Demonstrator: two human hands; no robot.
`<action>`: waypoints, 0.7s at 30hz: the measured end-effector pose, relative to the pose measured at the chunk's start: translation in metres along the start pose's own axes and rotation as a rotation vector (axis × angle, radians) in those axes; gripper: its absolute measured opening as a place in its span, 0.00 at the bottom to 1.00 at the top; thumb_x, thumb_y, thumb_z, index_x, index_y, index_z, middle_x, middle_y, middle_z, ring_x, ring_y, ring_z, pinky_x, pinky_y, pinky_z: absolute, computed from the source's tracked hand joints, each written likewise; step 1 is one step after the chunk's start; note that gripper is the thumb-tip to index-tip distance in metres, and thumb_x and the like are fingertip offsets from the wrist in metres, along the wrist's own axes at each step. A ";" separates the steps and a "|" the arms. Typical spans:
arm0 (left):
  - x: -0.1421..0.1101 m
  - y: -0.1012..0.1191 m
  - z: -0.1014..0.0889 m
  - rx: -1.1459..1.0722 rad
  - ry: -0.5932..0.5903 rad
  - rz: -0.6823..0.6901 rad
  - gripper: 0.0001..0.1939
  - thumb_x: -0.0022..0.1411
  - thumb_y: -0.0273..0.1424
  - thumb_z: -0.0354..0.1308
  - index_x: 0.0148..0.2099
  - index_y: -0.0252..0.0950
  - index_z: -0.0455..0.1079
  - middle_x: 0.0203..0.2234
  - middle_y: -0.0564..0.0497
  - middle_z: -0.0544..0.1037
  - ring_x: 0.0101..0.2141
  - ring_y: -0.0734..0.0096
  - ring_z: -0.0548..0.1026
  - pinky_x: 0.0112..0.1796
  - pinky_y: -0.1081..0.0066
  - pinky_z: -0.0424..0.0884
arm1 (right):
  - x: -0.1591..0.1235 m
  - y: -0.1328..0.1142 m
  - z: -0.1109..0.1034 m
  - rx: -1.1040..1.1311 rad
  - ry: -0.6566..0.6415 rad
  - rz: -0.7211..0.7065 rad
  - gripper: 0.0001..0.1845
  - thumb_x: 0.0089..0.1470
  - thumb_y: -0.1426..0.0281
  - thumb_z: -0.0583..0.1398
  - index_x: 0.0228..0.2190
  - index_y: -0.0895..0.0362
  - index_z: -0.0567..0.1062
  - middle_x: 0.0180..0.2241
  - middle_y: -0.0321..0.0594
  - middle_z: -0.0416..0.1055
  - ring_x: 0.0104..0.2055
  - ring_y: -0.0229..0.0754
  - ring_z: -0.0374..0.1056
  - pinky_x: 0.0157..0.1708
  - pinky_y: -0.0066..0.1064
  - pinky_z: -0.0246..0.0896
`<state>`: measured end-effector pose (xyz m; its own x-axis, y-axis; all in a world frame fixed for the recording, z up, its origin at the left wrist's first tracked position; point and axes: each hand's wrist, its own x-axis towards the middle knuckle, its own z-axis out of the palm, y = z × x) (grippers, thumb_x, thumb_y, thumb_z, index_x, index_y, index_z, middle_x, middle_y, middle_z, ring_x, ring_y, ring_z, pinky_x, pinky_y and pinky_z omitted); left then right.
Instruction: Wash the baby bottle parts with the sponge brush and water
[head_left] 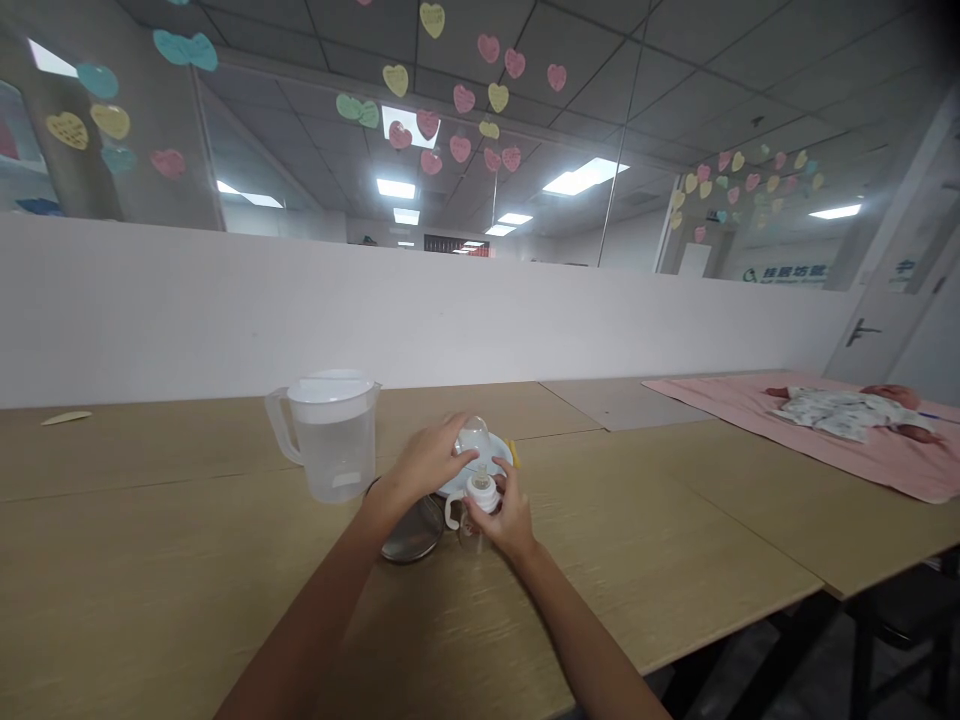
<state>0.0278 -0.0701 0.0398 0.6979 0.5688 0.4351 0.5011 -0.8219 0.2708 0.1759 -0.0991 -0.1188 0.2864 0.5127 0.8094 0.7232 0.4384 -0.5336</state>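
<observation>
Left hand [433,458] curled around a clear dome cap [473,434] above the plate; right hand [511,515] closed on the white-collared baby bottle [481,497], upright near the tabletop's [637,560] front edge, seemingly to steady it.

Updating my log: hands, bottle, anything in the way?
Left hand holding clear dome. Right hand gripping bottle, teat up. Plate close behind; pitcher off left.

On the tabletop [637,560], the pitcher [337,440] stands left of the plate [499,452]; the blanket [817,425], beneath the doll [847,410], lies far right.
</observation>
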 end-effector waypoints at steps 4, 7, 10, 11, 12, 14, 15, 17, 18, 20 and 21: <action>0.002 -0.021 0.018 0.153 -0.078 -0.027 0.29 0.59 0.28 0.52 0.62 0.34 0.54 0.56 0.41 0.66 0.51 0.56 0.69 0.49 0.61 0.65 | 0.001 -0.003 -0.002 -0.023 -0.013 -0.005 0.34 0.46 0.57 0.61 0.51 0.60 0.59 0.32 0.42 0.74 0.31 0.42 0.72 0.29 0.29 0.67; 0.002 -0.036 0.033 0.243 -0.203 -0.017 0.28 0.56 0.23 0.52 0.60 0.36 0.58 0.54 0.41 0.69 0.51 0.56 0.69 0.48 0.61 0.65 | 0.002 -0.006 -0.004 -0.016 -0.038 0.010 0.33 0.47 0.56 0.61 0.50 0.60 0.59 0.33 0.44 0.74 0.32 0.43 0.72 0.29 0.30 0.67; 0.003 -0.045 0.045 0.290 -0.248 0.012 0.30 0.53 0.19 0.51 0.58 0.39 0.61 0.51 0.43 0.71 0.51 0.59 0.69 0.49 0.63 0.64 | 0.002 -0.007 -0.005 -0.019 -0.052 0.013 0.32 0.48 0.55 0.60 0.49 0.60 0.60 0.33 0.44 0.74 0.32 0.43 0.72 0.29 0.31 0.67; 0.003 -0.046 0.048 0.298 -0.249 0.029 0.29 0.52 0.18 0.51 0.57 0.40 0.63 0.50 0.44 0.72 0.50 0.60 0.69 0.49 0.64 0.64 | 0.002 -0.007 -0.005 -0.024 -0.057 0.012 0.31 0.48 0.55 0.60 0.49 0.60 0.60 0.33 0.44 0.74 0.31 0.43 0.72 0.29 0.31 0.67; 0.003 -0.046 0.050 0.299 -0.250 0.049 0.28 0.52 0.18 0.51 0.55 0.40 0.65 0.48 0.44 0.73 0.49 0.60 0.69 0.49 0.64 0.64 | 0.002 -0.007 -0.005 -0.029 -0.060 0.012 0.31 0.48 0.55 0.60 0.48 0.59 0.61 0.33 0.44 0.74 0.31 0.43 0.72 0.29 0.31 0.66; 0.002 -0.045 0.052 0.272 -0.269 0.081 0.24 0.53 0.19 0.50 0.52 0.39 0.68 0.46 0.44 0.75 0.47 0.60 0.70 0.48 0.64 0.65 | 0.002 -0.006 -0.005 -0.034 -0.068 0.009 0.30 0.48 0.55 0.60 0.48 0.59 0.61 0.33 0.44 0.74 0.32 0.43 0.72 0.29 0.31 0.66; 0.002 -0.045 0.051 0.246 -0.283 0.088 0.23 0.53 0.20 0.50 0.51 0.40 0.69 0.45 0.44 0.75 0.47 0.61 0.70 0.48 0.65 0.65 | 0.002 -0.006 -0.005 -0.035 -0.069 0.006 0.30 0.48 0.56 0.60 0.48 0.59 0.61 0.33 0.43 0.74 0.32 0.43 0.72 0.29 0.31 0.66; 0.001 -0.043 0.048 0.183 -0.319 0.080 0.23 0.53 0.20 0.50 0.51 0.40 0.69 0.46 0.45 0.75 0.47 0.62 0.71 0.47 0.67 0.65 | 0.002 -0.005 -0.005 -0.035 -0.070 -0.001 0.29 0.48 0.56 0.60 0.48 0.59 0.62 0.33 0.43 0.74 0.32 0.43 0.72 0.29 0.31 0.66; 0.001 -0.042 0.046 0.153 -0.337 0.068 0.23 0.53 0.21 0.50 0.51 0.41 0.69 0.46 0.46 0.75 0.47 0.63 0.71 0.46 0.67 0.66 | 0.002 -0.004 -0.005 -0.036 -0.069 -0.006 0.29 0.49 0.56 0.60 0.47 0.58 0.62 0.33 0.43 0.74 0.32 0.43 0.72 0.29 0.31 0.66; 0.001 -0.041 0.043 0.107 -0.360 0.037 0.24 0.53 0.21 0.50 0.53 0.41 0.67 0.46 0.48 0.76 0.46 0.64 0.72 0.46 0.69 0.66 | 0.002 -0.004 -0.005 -0.040 -0.065 -0.012 0.28 0.49 0.56 0.60 0.47 0.59 0.62 0.33 0.43 0.74 0.32 0.43 0.72 0.30 0.31 0.66; 0.001 -0.042 0.041 0.089 -0.367 0.023 0.25 0.53 0.22 0.50 0.53 0.41 0.67 0.45 0.48 0.76 0.46 0.64 0.72 0.45 0.69 0.67 | 0.002 -0.004 -0.005 -0.044 -0.064 -0.013 0.28 0.49 0.56 0.60 0.47 0.59 0.62 0.33 0.43 0.74 0.32 0.43 0.72 0.30 0.31 0.66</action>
<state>0.0285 -0.0343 -0.0065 0.8385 0.5358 0.0995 0.5141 -0.8383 0.1818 0.1766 -0.1033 -0.1133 0.2374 0.5541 0.7979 0.7536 0.4132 -0.5112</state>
